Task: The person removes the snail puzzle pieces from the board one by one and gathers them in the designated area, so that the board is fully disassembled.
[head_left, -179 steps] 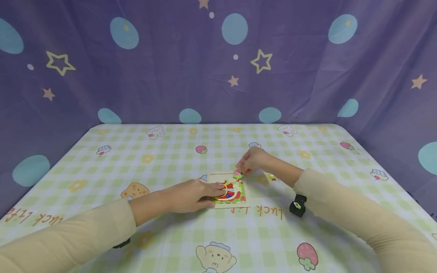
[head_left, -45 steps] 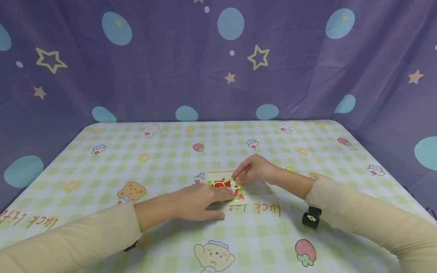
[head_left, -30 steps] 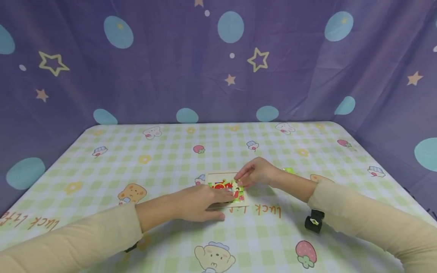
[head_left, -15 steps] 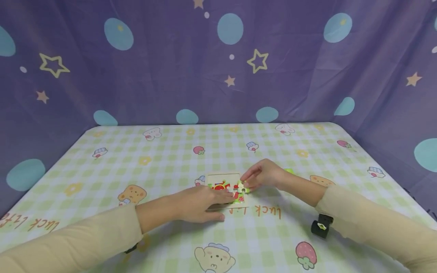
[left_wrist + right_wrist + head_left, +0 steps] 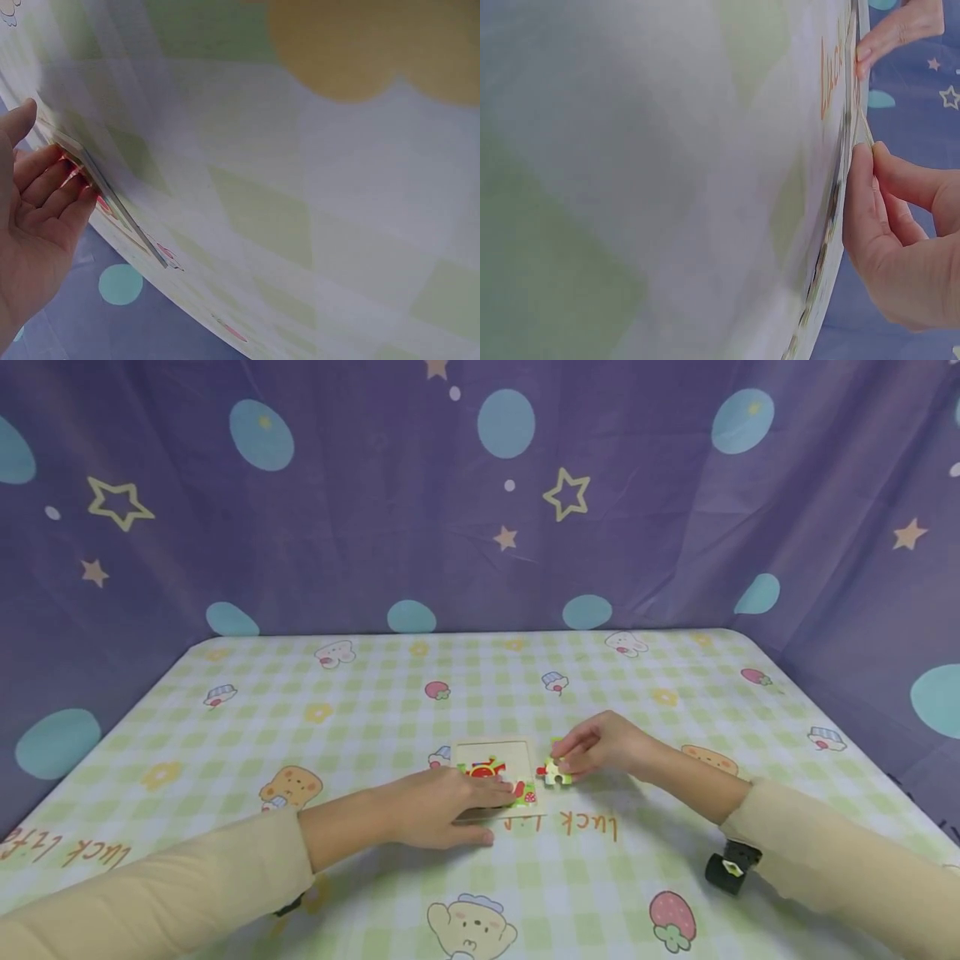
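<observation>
As the puzzle piece (image 5: 556, 774) looks light, thin and stiff, we rightly edge-pinch it with our right hand (image 5: 606, 745), left hand (image 5: 442, 807) resting unclenched on the tray (image 5: 491, 752).

Wooden puzzle tray (image 5: 495, 751), flat, partly filled, red-tabbed jigsaw piece (image 5: 552, 774) pinched just beside

Head view evenly bright, soft shadows under my arms (image 5: 240, 852) on the cloth (image 5: 375, 693). Wrist views dimmer, greyer, close cloth blurred in both.
</observation>
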### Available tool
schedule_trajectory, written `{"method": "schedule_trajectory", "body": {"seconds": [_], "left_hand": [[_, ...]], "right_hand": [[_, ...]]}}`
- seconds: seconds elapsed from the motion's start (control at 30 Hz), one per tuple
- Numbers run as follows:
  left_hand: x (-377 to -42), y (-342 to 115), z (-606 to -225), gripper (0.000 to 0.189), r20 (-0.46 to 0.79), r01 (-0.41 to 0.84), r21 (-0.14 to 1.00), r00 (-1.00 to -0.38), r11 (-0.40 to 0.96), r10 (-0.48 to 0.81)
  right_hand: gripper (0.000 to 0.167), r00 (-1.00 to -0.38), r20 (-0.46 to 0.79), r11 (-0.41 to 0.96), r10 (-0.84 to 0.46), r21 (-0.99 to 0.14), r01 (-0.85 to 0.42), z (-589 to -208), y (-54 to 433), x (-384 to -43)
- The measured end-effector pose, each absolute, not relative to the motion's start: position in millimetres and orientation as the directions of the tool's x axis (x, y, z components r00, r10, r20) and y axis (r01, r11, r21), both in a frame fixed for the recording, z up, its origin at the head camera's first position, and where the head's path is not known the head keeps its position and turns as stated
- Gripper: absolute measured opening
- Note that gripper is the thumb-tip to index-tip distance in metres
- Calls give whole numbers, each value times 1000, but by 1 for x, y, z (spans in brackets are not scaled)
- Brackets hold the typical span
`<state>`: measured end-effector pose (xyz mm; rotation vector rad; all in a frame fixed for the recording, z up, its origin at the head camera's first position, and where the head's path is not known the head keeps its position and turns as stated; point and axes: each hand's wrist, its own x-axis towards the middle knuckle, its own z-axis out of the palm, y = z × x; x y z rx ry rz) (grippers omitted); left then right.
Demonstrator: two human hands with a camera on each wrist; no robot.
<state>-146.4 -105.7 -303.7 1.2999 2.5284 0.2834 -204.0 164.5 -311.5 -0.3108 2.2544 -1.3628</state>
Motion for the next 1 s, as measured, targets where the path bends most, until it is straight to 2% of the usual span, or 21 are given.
{"method": "schedule_trajectory", "body": {"seconds": [0.47,1.0], "left_hand": [[-145,-105,-302,52,-170,756,294,-561,585,810],[-145,-107,-302,54,-171,755,288,-565,589,807]], "right_hand": [[33,-845,-329,537,-422,-841,60,-307,207,-202],[34,-861,-355,598,-365,-798,76,-308,254,-200]]}}
